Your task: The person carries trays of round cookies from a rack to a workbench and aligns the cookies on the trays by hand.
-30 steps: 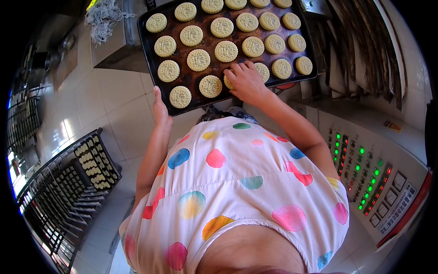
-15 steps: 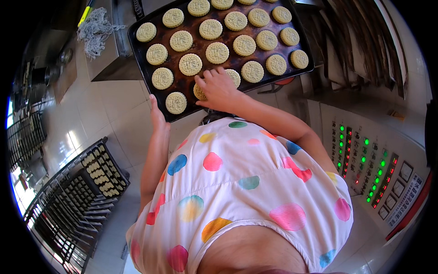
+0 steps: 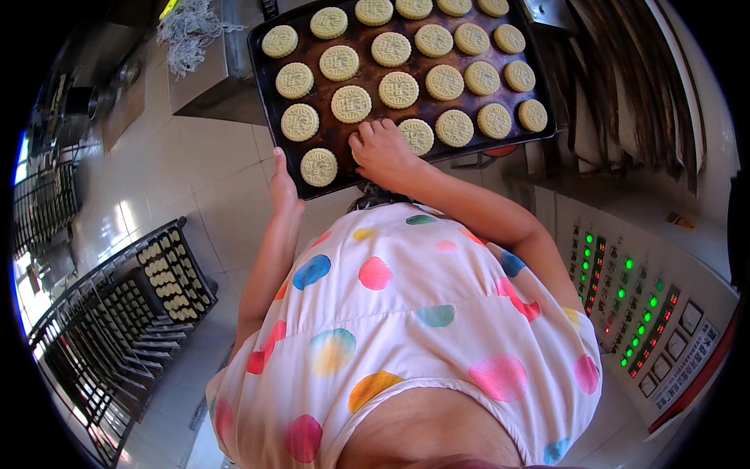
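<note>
A dark rectangular baking tray (image 3: 328, 141) reaches out in front of me, set with rows of round, pale yellow mooncakes (image 3: 398, 90) with scalloped edges and stamped tops. Against its near left corner is my left hand (image 3: 286, 187), gripping the rim with the thumb up along the side. My right hand (image 3: 384, 156) reaches over the near row with its fingers curled down around one mooncake, which they almost wholly cover. Beside that hand lie a mooncake (image 3: 319, 167) on the left and another mooncake (image 3: 416, 137) on the right, both untouched.
At lower left stands a black rack (image 3: 117, 328) loaded with trays of pale pieces. A control panel (image 3: 625, 297) with green and red lights is on the right. Brown strips (image 3: 625, 78) hang above it. Grey tangled string (image 3: 191, 35) lies on a metal counter (image 3: 211, 90).
The tray and nearby counter sit slightly farther right and higher in view. My right fingers now cover more of the mooncake beneath them. The left hand keeps its grip on the tray corner.
</note>
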Demonstrator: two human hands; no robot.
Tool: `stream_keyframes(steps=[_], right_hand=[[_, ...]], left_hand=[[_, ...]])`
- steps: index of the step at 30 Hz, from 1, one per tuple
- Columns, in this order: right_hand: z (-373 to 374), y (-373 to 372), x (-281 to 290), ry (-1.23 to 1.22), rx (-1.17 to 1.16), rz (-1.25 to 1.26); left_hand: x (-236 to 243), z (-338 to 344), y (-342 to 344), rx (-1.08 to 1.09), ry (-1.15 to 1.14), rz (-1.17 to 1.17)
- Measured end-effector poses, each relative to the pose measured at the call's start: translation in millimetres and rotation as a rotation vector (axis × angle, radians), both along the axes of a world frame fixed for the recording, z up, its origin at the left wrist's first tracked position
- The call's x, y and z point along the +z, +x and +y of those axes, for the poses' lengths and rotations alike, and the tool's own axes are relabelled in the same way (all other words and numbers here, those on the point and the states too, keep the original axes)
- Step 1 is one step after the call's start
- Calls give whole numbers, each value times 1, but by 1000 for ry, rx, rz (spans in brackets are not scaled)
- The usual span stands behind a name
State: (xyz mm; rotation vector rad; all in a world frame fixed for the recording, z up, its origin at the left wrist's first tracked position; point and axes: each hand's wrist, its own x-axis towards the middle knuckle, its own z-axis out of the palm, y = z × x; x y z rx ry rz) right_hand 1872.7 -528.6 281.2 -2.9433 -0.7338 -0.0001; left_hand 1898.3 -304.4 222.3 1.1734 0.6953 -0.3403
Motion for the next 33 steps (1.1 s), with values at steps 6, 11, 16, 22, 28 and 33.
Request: stream_keyframes(steps=[6, 11, 16, 22, 28, 33], right_hand=[[4, -1, -3, -5, 64, -63], [0, 3, 17, 68, 132, -123], [-62, -13, 34, 582, -45, -122], [-255, -42, 8, 550, -936, -496], [-375, -87, -77, 1397, -1569, 281], [-344, -57, -80, 1324, -1412, 43]], left_hand=[[20, -11, -5, -38, -20, -21], [20, -10, 2, -63, -48, -63], [17, -12, -3, -49, -99, -71], [18, -13, -9, 34, -67, -95], [57, -36, -13, 99, 89, -26], [32, -26, -11, 144, 197, -42]])
